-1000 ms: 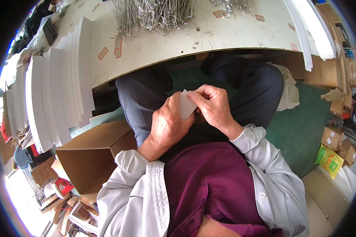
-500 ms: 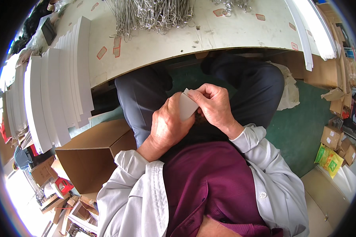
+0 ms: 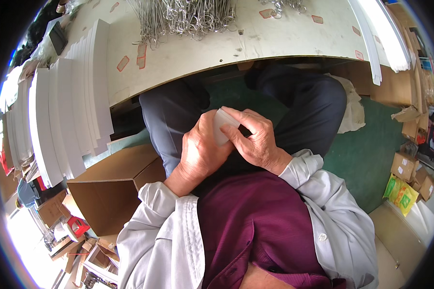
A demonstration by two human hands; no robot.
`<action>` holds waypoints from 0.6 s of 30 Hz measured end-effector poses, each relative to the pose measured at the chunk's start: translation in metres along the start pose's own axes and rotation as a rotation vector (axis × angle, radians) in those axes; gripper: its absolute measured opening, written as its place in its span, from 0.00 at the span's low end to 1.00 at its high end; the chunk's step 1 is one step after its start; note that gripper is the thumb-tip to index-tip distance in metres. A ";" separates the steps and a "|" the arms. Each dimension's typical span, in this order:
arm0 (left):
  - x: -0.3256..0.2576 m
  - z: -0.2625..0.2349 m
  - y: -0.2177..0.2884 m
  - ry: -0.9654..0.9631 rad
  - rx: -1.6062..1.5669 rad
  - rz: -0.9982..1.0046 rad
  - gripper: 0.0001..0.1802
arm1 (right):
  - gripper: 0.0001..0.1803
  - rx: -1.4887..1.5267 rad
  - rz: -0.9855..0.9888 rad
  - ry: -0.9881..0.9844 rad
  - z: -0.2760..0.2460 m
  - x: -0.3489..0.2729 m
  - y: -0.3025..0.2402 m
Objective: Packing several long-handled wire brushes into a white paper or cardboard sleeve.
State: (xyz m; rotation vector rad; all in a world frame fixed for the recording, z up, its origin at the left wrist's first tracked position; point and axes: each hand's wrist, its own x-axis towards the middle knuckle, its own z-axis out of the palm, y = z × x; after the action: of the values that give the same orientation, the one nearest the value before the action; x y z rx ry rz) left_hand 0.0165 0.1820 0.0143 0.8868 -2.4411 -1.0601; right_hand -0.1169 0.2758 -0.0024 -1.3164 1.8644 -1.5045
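Observation:
Over my lap I hold a small white rectangular block [image 3: 220,137], with what look like thin layers along its upper edge; I cannot tell its exact kind. My left hand [image 3: 201,146] is wrapped round its left side, the fingers mostly hidden behind it. My right hand [image 3: 256,139] grips the right side, its thumb lying across the white face and its fingers at the top corner. Both hands are closed and close together, apart from the table.
A pale table [image 3: 188,62] carries a heap of metal wire hooks [image 3: 188,21]. Long white strips [image 3: 58,115] stand at the left, and more white strips [image 3: 371,43] lie at the right. An open cardboard box [image 3: 108,204] sits beside my left arm.
The white block has tilted and sunk slightly deeper into my left hand. My right thumb has slid from its top corner down onto its face, and the right fingers now reach the upper edge.

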 end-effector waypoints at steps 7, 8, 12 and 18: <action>0.004 0.001 -0.007 0.013 0.016 0.019 0.28 | 0.22 0.112 0.061 0.006 0.009 -0.006 -0.006; 0.004 -0.001 -0.006 0.024 0.000 0.024 0.27 | 0.22 0.100 0.020 0.028 0.011 -0.005 -0.006; 0.001 0.006 -0.010 0.079 0.035 0.039 0.24 | 0.20 0.016 0.074 -0.062 0.005 -0.003 -0.006; 0.006 -0.005 -0.001 0.007 0.074 0.103 0.30 | 0.16 0.236 0.142 0.004 0.005 0.003 -0.002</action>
State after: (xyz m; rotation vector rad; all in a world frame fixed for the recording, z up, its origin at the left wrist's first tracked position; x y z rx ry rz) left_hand 0.0150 0.1747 0.0174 0.7762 -2.5049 -0.9354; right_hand -0.1136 0.2701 -0.0016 -1.0512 1.6834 -1.5962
